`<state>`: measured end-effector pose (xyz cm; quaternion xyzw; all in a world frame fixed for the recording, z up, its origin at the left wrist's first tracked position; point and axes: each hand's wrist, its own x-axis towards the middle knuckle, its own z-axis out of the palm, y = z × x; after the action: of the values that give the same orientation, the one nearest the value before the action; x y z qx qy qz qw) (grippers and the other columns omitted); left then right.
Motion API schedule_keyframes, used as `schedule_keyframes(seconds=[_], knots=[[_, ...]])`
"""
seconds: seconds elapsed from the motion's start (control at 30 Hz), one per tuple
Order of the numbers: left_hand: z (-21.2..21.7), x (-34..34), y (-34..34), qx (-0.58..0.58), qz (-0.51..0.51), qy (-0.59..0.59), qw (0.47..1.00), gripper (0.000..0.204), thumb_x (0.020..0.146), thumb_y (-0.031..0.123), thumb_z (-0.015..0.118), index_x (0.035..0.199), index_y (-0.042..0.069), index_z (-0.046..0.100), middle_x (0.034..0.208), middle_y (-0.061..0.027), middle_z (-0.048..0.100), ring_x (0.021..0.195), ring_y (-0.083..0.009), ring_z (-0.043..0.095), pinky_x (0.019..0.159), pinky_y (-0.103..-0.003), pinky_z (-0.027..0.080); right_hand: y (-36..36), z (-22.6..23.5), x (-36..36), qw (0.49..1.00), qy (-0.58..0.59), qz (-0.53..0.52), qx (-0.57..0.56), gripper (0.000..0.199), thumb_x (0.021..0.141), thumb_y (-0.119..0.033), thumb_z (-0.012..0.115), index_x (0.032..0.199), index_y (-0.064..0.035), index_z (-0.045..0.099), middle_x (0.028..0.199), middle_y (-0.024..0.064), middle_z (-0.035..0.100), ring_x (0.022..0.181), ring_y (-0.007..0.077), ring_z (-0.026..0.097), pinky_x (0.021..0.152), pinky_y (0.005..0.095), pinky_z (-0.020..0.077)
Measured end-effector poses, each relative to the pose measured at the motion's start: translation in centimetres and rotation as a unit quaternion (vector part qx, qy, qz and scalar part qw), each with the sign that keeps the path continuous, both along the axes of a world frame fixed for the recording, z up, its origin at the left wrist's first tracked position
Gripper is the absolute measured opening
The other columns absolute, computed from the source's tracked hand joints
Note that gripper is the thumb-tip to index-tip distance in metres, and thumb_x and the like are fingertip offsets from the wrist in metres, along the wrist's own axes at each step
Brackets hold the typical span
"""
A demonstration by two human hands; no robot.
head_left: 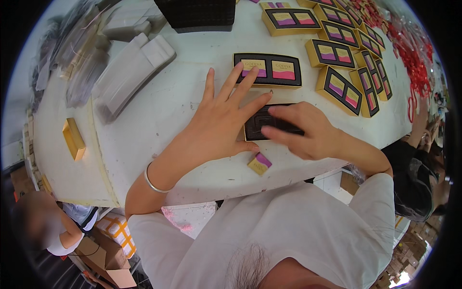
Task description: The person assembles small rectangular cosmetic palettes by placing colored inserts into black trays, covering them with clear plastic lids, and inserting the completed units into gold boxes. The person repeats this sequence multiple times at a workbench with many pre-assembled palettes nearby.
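Observation:
In front of me a box with a black plastic tray point(256, 126) lies on the white table, its recesses bare where I can see them. My left hand point(214, 118) spreads its fingers, the thumb by the tray's near left corner and the index finger along its far side. Other left fingertips reach over a filled gold box point(267, 77), which holds a purple-and-gold and a pink-and-gold small box. My right hand point(313, 132), a little blurred, stretches its fingers over the black tray and hides its right part. A loose purple-and-gold small box point(260, 164) rests just nearer than the tray.
Several filled gold boxes point(329, 53) stand at the far right, beside red ribbons point(416, 62). Clear plastic sleeves point(137, 72) lie at the left, near an upright gold box part point(73, 139). A black tray stack point(197, 14) stands at the back. People sit at both sides.

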<state>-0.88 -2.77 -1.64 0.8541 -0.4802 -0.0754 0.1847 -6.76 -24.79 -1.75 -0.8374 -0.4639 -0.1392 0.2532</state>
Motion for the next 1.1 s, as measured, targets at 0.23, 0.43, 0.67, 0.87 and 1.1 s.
schedule_keyframes(seconds=[0.23,0.43,0.67,0.87,1.1], knots=[[-0.2,-0.1,-0.1,-0.004,0.001,0.010,1.000,0.079,0.057,0.039,0.082,0.125,0.016,0.049,0.148,-0.0174,0.020,0.139,-0.0381,0.013,0.108,-0.062,0.011,1.4,-1.4,-3.3,0.968,-0.148,0.133,-0.153,0.026,0.082,-0.022,0.058,0.104,-0.0084,0.063,0.123,0.0037,0.054,0.095,0.0157,0.051,0.075,0.0268,0.0427],[0.7,0.2,0.1,-0.021,-0.004,0.021,1.000,0.070,0.056,0.034,0.083,0.114,0.009,0.051,0.148,-0.0182,0.020,0.139,-0.0384,0.012,0.109,-0.060,0.010,2.5,-0.4,-2.9,0.958,-0.064,0.201,-0.195,0.019,0.081,-0.020,0.057,0.092,-0.0047,0.056,0.113,0.0078,0.056,0.088,0.0158,0.054,0.077,0.0261,0.0443],[0.5,0.2,-0.3,-0.025,-0.007,0.026,0.999,0.064,0.057,0.032,0.083,0.105,0.006,0.050,0.147,-0.0183,0.021,0.139,-0.0384,0.011,0.109,-0.060,0.010,2.7,-1.7,-3.8,0.988,0.040,0.133,-0.063,0.021,0.078,-0.021,0.063,0.087,-0.0042,0.054,0.081,0.0077,0.050,0.074,0.0195,0.054,0.066,0.0288,0.0456],[0.3,0.0,-0.2,-0.028,-0.002,0.027,0.999,0.062,0.058,0.032,0.082,0.104,0.005,0.050,0.147,-0.0178,0.021,0.139,-0.0368,0.011,0.108,-0.062,0.010,0.4,0.2,-1.3,0.994,-0.003,-0.106,-0.014,0.035,0.070,-0.021,0.073,0.099,-0.0051,0.060,0.078,0.0082,0.048,0.072,0.0215,0.052,0.062,0.0308,0.0433],[0.5,-1.1,-0.2,-0.039,0.008,-0.013,0.999,0.065,0.060,0.031,0.080,0.111,0.004,0.051,0.133,-0.0142,0.037,0.129,-0.0338,0.029,0.107,-0.060,0.013,1.4,-0.5,0.3,0.964,0.213,-0.132,0.087,0.024,0.067,-0.017,0.075,0.087,-0.0087,0.065,0.082,0.0061,0.052,0.076,0.0222,0.051,0.065,0.0345,0.0412]])
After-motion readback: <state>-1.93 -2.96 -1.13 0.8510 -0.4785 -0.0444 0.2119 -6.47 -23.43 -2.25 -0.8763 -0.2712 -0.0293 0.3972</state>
